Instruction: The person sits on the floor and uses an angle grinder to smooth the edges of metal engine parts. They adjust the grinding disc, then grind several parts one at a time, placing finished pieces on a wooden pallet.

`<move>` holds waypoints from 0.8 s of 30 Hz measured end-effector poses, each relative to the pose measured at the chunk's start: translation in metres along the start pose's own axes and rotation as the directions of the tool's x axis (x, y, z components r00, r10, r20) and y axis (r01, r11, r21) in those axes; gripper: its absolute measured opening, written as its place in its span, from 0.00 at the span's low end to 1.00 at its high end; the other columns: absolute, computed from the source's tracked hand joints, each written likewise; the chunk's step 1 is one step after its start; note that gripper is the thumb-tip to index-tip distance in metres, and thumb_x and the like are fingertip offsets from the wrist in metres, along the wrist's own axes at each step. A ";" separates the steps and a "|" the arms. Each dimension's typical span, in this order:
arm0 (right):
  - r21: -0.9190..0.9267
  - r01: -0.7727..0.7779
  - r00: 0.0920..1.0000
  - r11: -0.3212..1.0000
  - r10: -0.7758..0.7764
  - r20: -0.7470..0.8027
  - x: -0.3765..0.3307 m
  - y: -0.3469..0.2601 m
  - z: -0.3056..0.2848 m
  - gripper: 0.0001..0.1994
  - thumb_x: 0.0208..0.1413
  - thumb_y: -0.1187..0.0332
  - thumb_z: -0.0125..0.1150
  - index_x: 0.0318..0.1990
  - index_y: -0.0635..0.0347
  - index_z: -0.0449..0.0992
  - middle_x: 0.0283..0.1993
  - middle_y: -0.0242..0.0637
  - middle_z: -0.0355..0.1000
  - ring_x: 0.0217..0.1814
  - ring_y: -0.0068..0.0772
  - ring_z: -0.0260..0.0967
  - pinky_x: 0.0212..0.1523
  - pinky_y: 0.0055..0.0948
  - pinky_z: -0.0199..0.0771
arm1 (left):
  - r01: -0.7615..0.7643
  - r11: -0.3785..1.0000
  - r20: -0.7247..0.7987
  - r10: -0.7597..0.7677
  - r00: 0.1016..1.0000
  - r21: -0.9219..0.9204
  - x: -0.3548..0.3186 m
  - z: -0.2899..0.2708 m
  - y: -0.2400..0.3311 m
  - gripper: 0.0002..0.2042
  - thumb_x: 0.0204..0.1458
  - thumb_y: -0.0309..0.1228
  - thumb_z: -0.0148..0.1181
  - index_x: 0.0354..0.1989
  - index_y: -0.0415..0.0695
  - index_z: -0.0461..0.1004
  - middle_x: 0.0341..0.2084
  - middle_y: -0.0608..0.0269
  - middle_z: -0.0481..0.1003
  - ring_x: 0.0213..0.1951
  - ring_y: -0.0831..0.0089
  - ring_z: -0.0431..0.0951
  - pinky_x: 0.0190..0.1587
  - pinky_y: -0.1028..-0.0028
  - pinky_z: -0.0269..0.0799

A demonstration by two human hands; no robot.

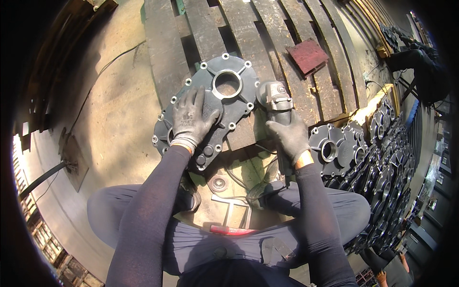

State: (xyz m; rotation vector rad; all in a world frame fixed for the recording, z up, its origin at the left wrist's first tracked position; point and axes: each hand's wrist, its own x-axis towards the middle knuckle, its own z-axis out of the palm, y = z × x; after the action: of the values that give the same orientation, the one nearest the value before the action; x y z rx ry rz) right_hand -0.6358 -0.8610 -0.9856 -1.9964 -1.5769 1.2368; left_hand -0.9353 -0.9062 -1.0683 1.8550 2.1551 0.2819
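Observation:
A dark grey cast metal cover (241, 98) with a large round bore and several bolt holes round its rim lies at the near end of a wooden pallet. My left hand (191, 117), in a grey work glove, rests flat on its left part, fingers stretched out and thumb apart. Wrapped round the body of an angle grinder (278, 98) is my gloved right hand (290, 131). The grinder's head is beside the cover's right edge; whether its disc touches the rim I cannot tell.
A reddish-brown metal block (307, 56) sits on the pallet (258, 43). Many similar covers (382, 177) are piled at the right. Between my legs lie a round disc (218, 183), cables and a red-handled tool (232, 230). Other people are partly visible at the right.

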 end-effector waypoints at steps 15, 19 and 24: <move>0.006 -0.031 0.999 0.999 0.031 0.020 -0.006 -0.010 -0.006 0.30 0.50 0.58 0.80 0.56 0.69 0.79 0.47 0.53 0.85 0.47 0.47 0.85 0.51 0.44 0.83 | -0.004 1.000 0.006 0.004 1.000 -0.020 -0.003 -0.003 0.001 0.45 0.58 0.58 0.68 0.81 0.49 0.62 0.74 0.49 0.67 0.75 0.48 0.65 0.79 0.46 0.55; 0.003 -0.023 0.999 1.000 0.023 -0.026 -0.006 0.014 -0.019 0.29 0.49 0.58 0.81 0.54 0.68 0.81 0.45 0.51 0.85 0.45 0.46 0.85 0.50 0.43 0.83 | -0.014 1.000 0.003 0.014 1.000 -0.008 -0.005 -0.007 0.004 0.45 0.58 0.58 0.68 0.80 0.48 0.62 0.74 0.49 0.67 0.75 0.48 0.65 0.78 0.46 0.55; 0.136 0.079 0.992 0.988 -0.065 -0.106 -0.013 0.014 -0.040 0.26 0.50 0.59 0.81 0.52 0.67 0.82 0.44 0.49 0.86 0.44 0.43 0.85 0.49 0.41 0.83 | -0.021 1.000 -0.004 0.021 1.000 -0.011 -0.009 -0.006 0.009 0.44 0.59 0.59 0.68 0.80 0.48 0.63 0.74 0.48 0.67 0.75 0.46 0.65 0.78 0.46 0.56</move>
State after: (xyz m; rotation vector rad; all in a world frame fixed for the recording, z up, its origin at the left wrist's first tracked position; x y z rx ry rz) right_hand -0.5963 -0.8670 -0.9664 -1.8682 -1.4592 1.1656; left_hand -0.9279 -0.9140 -1.0591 1.8733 2.1337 0.3023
